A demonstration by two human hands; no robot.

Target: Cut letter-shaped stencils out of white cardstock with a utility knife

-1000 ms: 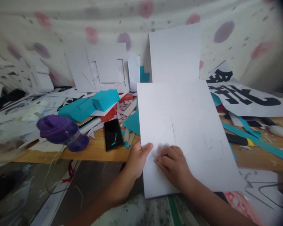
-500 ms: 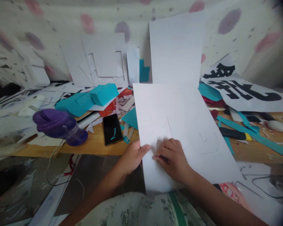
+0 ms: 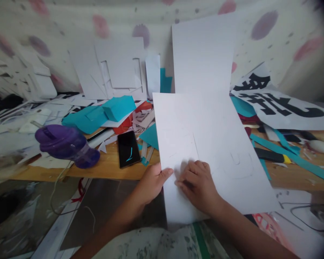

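Note:
A large white board lies tilted over the front edge of the wooden table, with faint cut lines in it. My left hand grips its left edge, thumb on top. On the board's lower part rests my right hand, fingers curled and pressed down near a cut line; whatever they pinch is hidden.
A purple bottle lies on its side at left. Beside it is a black phone. Teal paper pieces and white scraps crowd the table. A second white board leans on the wall. A black-lettered sheet and yellow-tipped knife lie at right.
The view has shifted slightly, and the board and both hands sit a little lower and closer. My right hand has crept a bit left along the board; both keep their hold.

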